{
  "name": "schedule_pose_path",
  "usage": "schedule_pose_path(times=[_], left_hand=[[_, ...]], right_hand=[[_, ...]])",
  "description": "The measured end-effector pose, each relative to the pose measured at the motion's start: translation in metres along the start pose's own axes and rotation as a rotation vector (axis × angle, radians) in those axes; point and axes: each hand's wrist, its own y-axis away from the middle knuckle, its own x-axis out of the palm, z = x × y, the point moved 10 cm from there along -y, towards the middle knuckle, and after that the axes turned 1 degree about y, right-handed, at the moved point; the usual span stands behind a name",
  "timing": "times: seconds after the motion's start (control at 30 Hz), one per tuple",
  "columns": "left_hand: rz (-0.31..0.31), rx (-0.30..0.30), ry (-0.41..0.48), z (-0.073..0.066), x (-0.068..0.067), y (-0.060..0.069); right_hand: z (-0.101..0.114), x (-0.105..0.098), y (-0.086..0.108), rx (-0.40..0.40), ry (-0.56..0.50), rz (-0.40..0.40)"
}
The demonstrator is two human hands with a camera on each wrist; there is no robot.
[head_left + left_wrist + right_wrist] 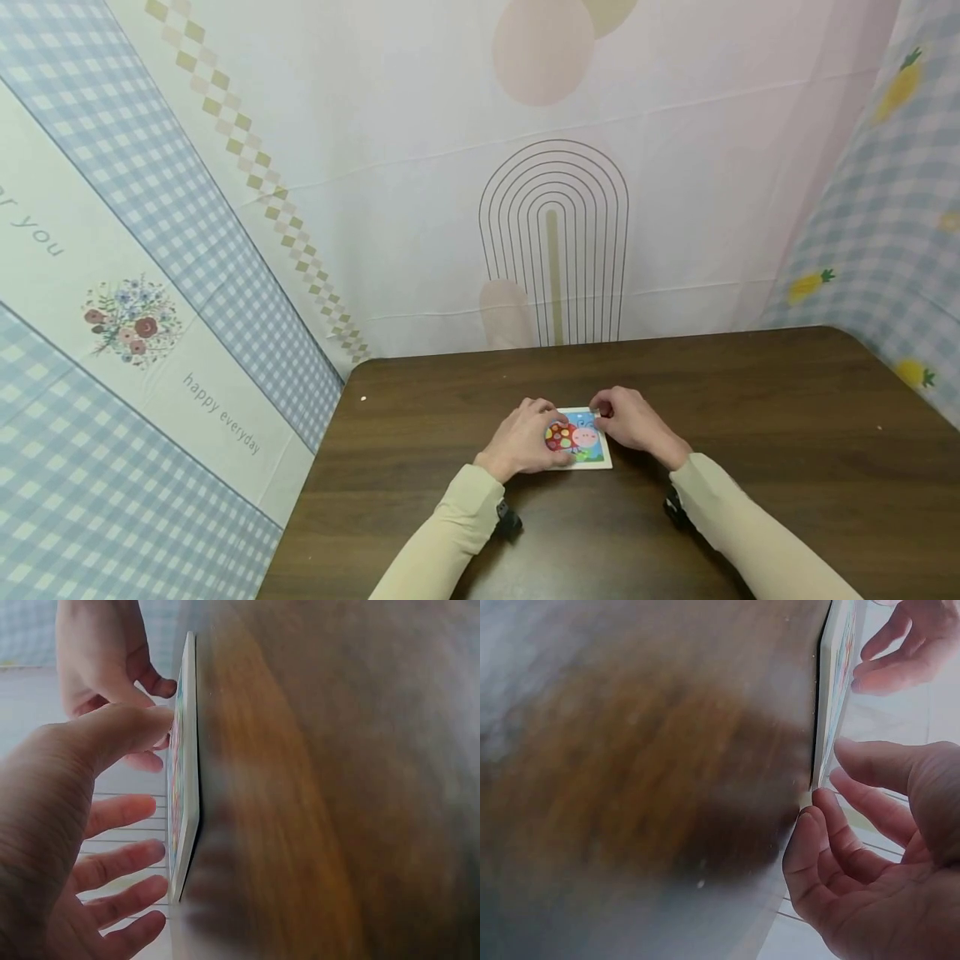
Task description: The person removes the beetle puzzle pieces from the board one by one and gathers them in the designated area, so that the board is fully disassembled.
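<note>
A thin white-edged board [592, 465] with a cartoon ladybug picture lies flat on the brown table. Over its left part my left hand [525, 437] rests with the fingers spread; the left wrist view shows its thumb [135, 731] touching the picture face. At the board's far right corner is my right hand [633, 419], fingers loosely bent. In the right wrist view its thumb [870, 761] and index finger stand apart at the board's surface, and the other fingertips are by the edge. Nothing shows between thumb and index finger. The left hand hides part of the picture.
The dark wooden table [420, 417] ends at a pale patterned cloth [420, 250] behind. A checked cloth [150, 400] hangs on the left and another [885, 233] on the right. A small white speck [363, 398] lies near the table's left edge.
</note>
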Motion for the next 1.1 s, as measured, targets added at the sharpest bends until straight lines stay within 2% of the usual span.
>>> schedule_pose_path(times=[0.27,0.53,0.77,0.93,1.1], left_hand=[[0.044,0.049,0.022,-0.008,0.006,0.000],[0.080,0.045,0.051,-0.008,0.008,-0.003],[0.113,0.031,-0.018,-0.013,0.006,-0.003],[0.145,0.059,-0.070,-0.018,0.009,-0.002],[0.151,0.078,-0.080,-0.020,0.010,-0.002]], right_hand=[[-0.002,0.004,-0.004,0.026,0.022,0.034],[-0.004,0.004,-0.008,0.053,0.022,0.058],[-0.007,0.008,-0.013,0.067,0.016,0.076],[-0.008,0.008,-0.015,0.065,0.010,0.088],[-0.006,0.008,-0.017,0.043,0.000,0.105]])
